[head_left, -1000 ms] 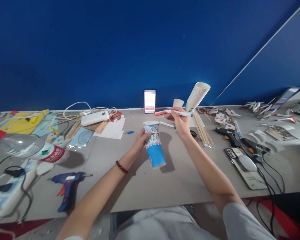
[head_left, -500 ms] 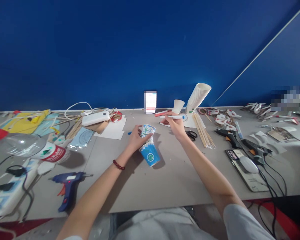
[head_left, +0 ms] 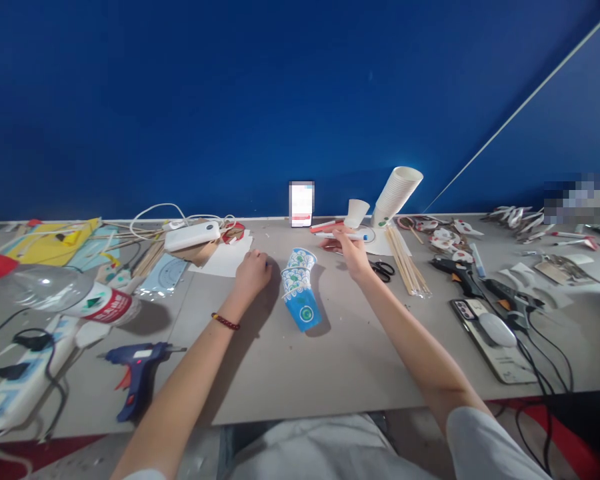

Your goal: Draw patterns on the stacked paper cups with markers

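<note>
In my right hand (head_left: 351, 251) is a white marker (head_left: 363, 237) with a blue end, held level between fingers and thumb above the far part of the table. My left hand (head_left: 253, 272) is low over the table with curled fingers; a small blue marker cap (head_left: 269, 265) shows at its fingertips. Between my hands lies a bent row of paper cup pieces (head_left: 301, 308), blue at the near end with a round green emblem, white with drawn blue curves and green patches farther up. Neither hand touches it.
Behind stand a lit phone (head_left: 301, 205), a small white cup (head_left: 357, 213) and a leaning cup stack (head_left: 397, 193). Scissors (head_left: 383, 270) and wooden sticks (head_left: 407, 263) lie right. A blue glue gun (head_left: 139, 373), bottle (head_left: 80, 293) and power strip (head_left: 35, 380) are left.
My left hand has let go of the paper cup pieces and moved left to the blue cap. The pieces now lie on the table unheld. My right hand keeps the marker almost in place.
</note>
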Demonstrator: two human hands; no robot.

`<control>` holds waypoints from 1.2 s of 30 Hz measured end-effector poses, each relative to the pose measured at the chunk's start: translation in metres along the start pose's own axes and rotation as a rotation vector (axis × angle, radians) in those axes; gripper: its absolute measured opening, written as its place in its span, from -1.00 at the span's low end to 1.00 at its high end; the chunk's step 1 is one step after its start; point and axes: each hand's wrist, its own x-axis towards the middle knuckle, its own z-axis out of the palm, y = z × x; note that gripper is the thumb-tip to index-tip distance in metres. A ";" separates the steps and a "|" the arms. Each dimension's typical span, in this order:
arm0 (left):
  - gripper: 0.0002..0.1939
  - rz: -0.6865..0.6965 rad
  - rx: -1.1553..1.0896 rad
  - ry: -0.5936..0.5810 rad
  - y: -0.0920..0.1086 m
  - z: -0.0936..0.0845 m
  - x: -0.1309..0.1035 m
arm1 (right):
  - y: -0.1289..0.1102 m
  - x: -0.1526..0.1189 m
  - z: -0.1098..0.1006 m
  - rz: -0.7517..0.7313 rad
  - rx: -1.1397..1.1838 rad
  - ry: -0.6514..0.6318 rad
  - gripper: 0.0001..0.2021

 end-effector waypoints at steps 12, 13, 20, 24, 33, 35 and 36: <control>-0.77 -0.055 -0.012 0.021 -0.011 0.001 0.010 | 0.000 -0.002 0.003 0.066 0.042 0.017 -0.84; -0.78 -0.062 -0.016 0.019 -0.013 0.001 0.010 | 0.000 -0.001 0.003 0.072 0.051 0.017 -0.85; -0.83 0.012 -0.392 0.157 -0.012 -0.005 0.017 | -0.001 -0.004 0.006 0.117 0.098 -0.024 -0.83; -0.80 0.181 -0.936 0.181 -0.003 -0.007 0.023 | -0.002 -0.006 0.006 0.139 0.141 -0.109 -0.82; -0.73 0.210 -1.242 0.143 0.014 -0.014 0.017 | -0.003 -0.010 0.007 0.103 0.135 -0.273 -0.84; -0.75 0.220 -1.239 0.113 0.018 -0.017 0.015 | -0.004 -0.010 0.008 0.108 0.119 -0.276 -0.85; -0.75 0.217 -1.254 0.098 0.020 -0.019 0.014 | -0.005 -0.011 0.009 0.109 0.105 -0.272 -0.85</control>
